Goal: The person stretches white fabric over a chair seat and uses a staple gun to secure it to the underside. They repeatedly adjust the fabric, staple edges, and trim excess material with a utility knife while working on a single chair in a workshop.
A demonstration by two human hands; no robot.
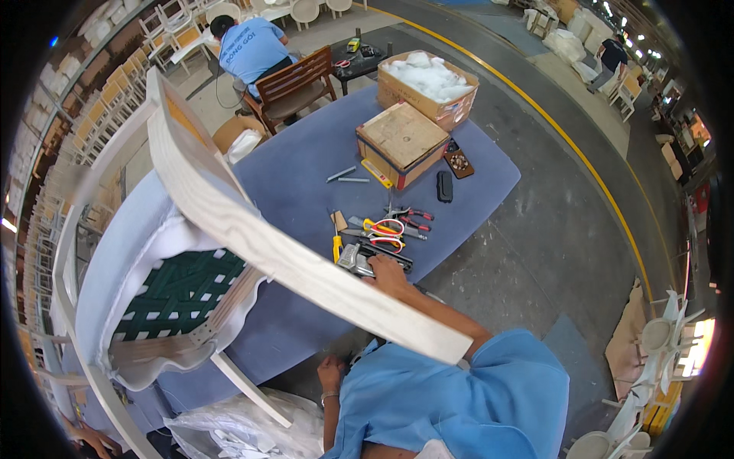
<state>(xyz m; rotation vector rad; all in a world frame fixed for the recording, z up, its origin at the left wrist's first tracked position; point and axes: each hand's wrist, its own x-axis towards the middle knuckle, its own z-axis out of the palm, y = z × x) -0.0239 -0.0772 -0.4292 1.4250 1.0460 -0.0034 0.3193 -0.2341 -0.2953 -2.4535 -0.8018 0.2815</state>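
Note:
My right hand is closed around a silver and black staple gun lying on the blue-covered table. Low beside my waist, my left hand is curled closed; whatever it may hold is hidden. On the left, a pale wooden chair lies tipped, showing green webbing under its padded seat. One frame rail crosses in front of my right arm. Just beyond the staple gun lie scissors with red and yellow handles, red-handled pliers and a yellow-handled screwdriver.
A wooden box and a carton of white stuffing stand at the table's far end. Near them lie a black case and staple strips. A seated person works beyond. Clear plastic hangs below; another hand shows lower left.

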